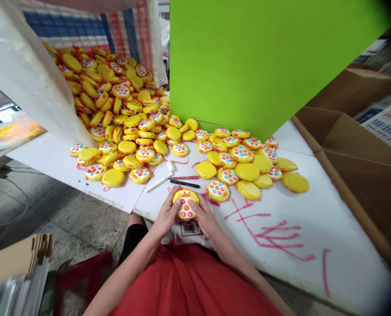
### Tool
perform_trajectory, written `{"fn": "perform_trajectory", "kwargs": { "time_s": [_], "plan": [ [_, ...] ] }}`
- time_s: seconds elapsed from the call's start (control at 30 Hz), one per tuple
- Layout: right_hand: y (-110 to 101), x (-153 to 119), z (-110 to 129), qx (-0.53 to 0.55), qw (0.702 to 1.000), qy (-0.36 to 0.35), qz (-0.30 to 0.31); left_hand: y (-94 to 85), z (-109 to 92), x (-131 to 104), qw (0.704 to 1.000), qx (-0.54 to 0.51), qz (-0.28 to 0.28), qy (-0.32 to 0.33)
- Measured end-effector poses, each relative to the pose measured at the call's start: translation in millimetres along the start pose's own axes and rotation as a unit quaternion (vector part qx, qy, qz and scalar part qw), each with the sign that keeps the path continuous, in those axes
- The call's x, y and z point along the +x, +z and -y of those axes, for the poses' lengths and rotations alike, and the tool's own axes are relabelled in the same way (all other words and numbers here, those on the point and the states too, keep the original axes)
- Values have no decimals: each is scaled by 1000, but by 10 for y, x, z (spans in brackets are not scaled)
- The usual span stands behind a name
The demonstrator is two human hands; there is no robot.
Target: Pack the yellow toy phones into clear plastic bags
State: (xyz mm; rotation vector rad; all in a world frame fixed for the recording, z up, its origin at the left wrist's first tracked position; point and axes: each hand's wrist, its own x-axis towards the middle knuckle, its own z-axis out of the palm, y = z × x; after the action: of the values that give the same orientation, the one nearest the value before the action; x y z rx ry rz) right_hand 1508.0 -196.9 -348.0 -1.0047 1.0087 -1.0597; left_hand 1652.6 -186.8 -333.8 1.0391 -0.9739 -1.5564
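A yellow duck-faced toy [186, 210] with coloured buttons on a white front is held upright near the table's front edge. My left hand [168, 211] grips its left side, thumb on the front. Around its right side my right hand [204, 216] is closed, the thumb also at the buttons. Just beyond the hands lie a black marker [184, 183], a red marker [186, 177] and a white pen [159, 181]. Many similar yellow toys form a large pile [129, 118] at the left and a smaller group [244, 164] at the right.
A green board [248, 61] stands behind the toys. An open sack [47, 74] surrounds the left pile. Cardboard boxes [353, 175] stand along the right side. Pink marks [277, 239] cross the white table [248, 228]. Flat cardboard [11, 259] is stacked at lower left.
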Motion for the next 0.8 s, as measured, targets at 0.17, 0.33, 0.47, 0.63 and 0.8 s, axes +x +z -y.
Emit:
{"fn": "perform_trajectory", "kwargs": {
  "time_s": [0.17, 0.33, 0.47, 0.63, 0.8],
  "plan": [
    [37, 9, 69, -10, 1000, -21, -8, 35, 27, -21, 998, -69, -13, -6],
    [-18, 37, 24, -19, 1000, -16, -9, 43, -40, -41, 997, -61, 33, -27],
    [-29, 54, -68, -2, 1000, 4, -17, 81, -55, -52, 999, 34, 2, 10],
    [6, 115, -47, 85, 994, 60, -18, 46, -75, -17, 998, 63, 27, 16],
    [-388, 475, 262, 136, 980, 10, -146, -456, -272, 196, 934, 308, -96, 150]
  ]
}}
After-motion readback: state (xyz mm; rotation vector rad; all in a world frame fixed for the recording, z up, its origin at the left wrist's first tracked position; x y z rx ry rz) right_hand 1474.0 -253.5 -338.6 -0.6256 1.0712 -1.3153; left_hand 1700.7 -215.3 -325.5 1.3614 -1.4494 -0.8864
